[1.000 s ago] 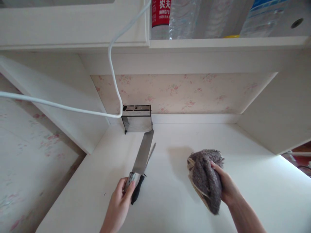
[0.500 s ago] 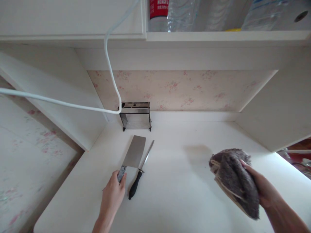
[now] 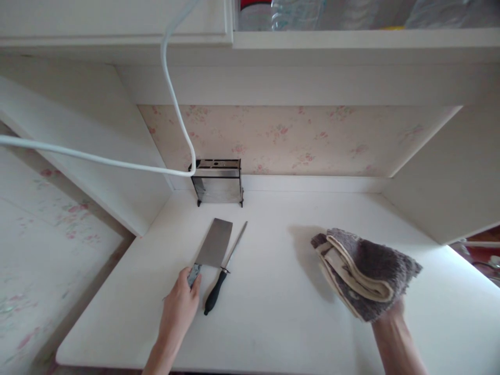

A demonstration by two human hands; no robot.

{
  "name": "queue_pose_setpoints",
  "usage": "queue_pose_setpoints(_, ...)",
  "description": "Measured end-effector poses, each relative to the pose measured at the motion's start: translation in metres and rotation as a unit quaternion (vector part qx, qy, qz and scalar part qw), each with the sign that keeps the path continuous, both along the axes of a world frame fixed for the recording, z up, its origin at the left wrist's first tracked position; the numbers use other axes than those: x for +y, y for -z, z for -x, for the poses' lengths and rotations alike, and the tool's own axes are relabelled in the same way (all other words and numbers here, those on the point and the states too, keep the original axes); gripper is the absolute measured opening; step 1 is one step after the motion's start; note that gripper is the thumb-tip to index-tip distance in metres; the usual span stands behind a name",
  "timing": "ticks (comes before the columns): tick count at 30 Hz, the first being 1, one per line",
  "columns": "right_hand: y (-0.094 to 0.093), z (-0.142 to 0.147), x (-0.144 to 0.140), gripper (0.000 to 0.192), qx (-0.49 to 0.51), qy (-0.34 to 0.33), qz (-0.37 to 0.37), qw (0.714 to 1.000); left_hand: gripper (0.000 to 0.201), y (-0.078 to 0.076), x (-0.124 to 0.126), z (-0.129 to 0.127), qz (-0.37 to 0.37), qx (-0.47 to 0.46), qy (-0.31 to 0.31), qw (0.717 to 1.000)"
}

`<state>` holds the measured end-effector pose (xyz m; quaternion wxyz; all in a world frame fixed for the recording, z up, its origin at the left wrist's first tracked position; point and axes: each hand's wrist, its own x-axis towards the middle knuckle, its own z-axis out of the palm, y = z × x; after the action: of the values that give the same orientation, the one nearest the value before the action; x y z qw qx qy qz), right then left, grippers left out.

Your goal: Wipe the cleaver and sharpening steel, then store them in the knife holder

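Note:
My left hand is closed around the handle of a cleaver, whose broad grey blade points away from me over the white counter. Just right of it lies a honing steel with a black handle and a thin metal rod. On the right, my right hand holds up a folded grey-brown cloth with beige edging. The cloth hides most of the fingers, and its shadow falls on the counter to the left.
A black and silver knife rack stands against the flowered back wall. A white cable hangs across the upper left. Overhead, a shelf holds clear plastic bottles. White side panels close in the counter at left and right.
My right hand has turned over and shifted left, so the cloth's folded beige edges now show. The left hand stays on the cleaver. The view has tilted down slightly.

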<state>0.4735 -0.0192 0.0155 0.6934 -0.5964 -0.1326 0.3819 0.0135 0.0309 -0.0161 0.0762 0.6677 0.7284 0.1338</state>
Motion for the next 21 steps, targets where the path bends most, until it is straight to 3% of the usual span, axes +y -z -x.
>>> queue_pose_setpoints(3, 0.002, 0.001, 0.007, 0.035, 0.067, 0.004, -0.047, 0.997, 0.036, -0.001, -0.002, -0.002, -0.017, 0.021, 0.007, 1.000)
queue_pose_setpoints(5, 0.007, -0.005, 0.010, 0.035, 0.076, -0.004, -0.037, 0.996, 0.037, 0.000, -0.004, -0.004, -0.024, 0.037, 0.008, 0.999)
queue_pose_setpoints(9, 0.010, -0.015, 0.008, 0.038, 0.070, -0.036, 0.006, 0.997, 0.038, -0.002, -0.008, -0.010, -0.035, 0.063, 0.012, 0.997)
queue_pose_setpoints(16, 0.000, -0.035, -0.002, 0.044, 0.095, -0.040, 0.122, 0.987, 0.036, -0.005, -0.009, -0.016, -0.040, 0.105, 0.008, 0.994)
queue_pose_setpoints(19, 0.002, -0.062, -0.010, 0.056, 0.049, 0.017, 0.172, 0.984, 0.037, -0.005, -0.009, -0.018, -0.058, 0.111, 0.007, 0.992)
queue_pose_setpoints(21, 0.008, -0.078, -0.016, 0.048, -0.012, 0.045, 0.185, 0.982, 0.037, -0.004, -0.010, -0.020, -0.064, 0.113, 0.004, 0.992)
